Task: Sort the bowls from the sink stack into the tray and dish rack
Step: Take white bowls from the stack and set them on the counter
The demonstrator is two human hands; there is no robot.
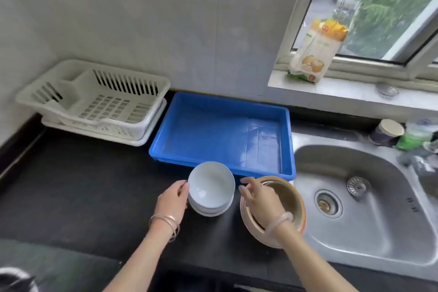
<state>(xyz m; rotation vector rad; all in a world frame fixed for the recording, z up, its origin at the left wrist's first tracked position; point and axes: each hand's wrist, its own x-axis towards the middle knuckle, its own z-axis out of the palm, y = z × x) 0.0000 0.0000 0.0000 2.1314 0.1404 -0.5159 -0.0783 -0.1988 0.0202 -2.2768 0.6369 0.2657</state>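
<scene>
A stack of white bowls (210, 188) stands on the black counter in front of the blue tray (222, 135), which holds nothing. Beside it on the right stands a stack of tan bowls with orange rims (284, 199), at the sink's edge. My left hand (171, 201) touches the left side of the white stack, its fingers against the top bowl's rim. My right hand (259, 199) hovers over the tan stack with fingers spread, its fingertips near the white stack's right side. The white dish rack (94, 102) sits at the back left with nothing in it.
The steel sink (369, 201) lies to the right, with its strainer beside the drain. Cups and a green item stand at its far corner. A food bag (315, 51) leans on the window sill. The black counter (71, 185) stretches to the left.
</scene>
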